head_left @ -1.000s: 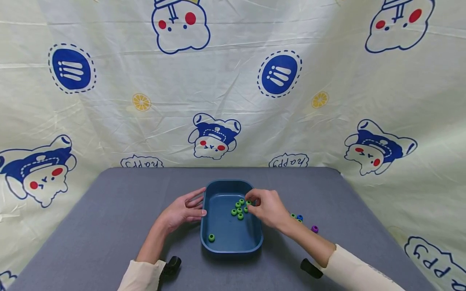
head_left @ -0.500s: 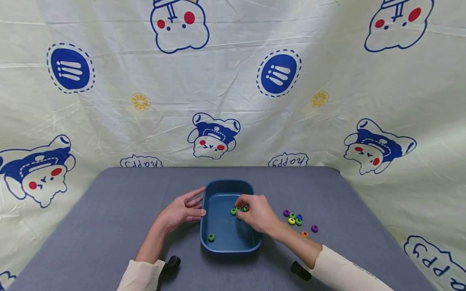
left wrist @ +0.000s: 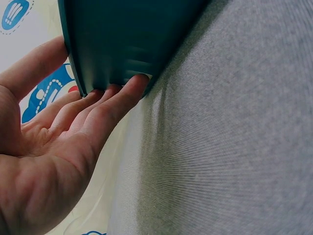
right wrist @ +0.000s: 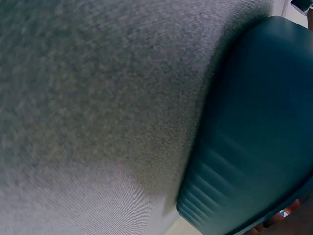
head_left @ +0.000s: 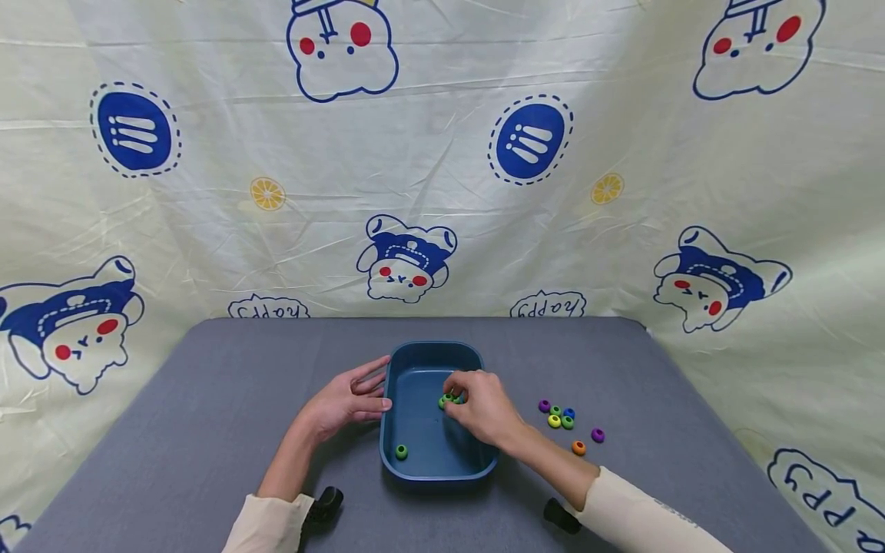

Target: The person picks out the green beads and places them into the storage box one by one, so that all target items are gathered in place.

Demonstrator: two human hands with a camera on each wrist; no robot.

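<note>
A blue rectangular tray stands on the grey table. My left hand rests against its left side, thumb at the rim; in the left wrist view the fingers extend to the outer wall. Inside the tray, my right hand curls its thumb and fingers round several green beads, partly hidden by the hand. A single green bead lies apart in the near left corner. The right wrist view shows mostly the tray's outer wall, with the fingers barely visible past the rim.
Right of the tray lie loose beads: a yellow bead, a blue bead, an orange bead, plus green and purple beads. A printed cloth hangs behind the table.
My right hand has moved left and slightly nearer, from the tray's right rim to over the green beads, gathering them closer together. Beads behind the forearm came into sight. The left hand stays put.
</note>
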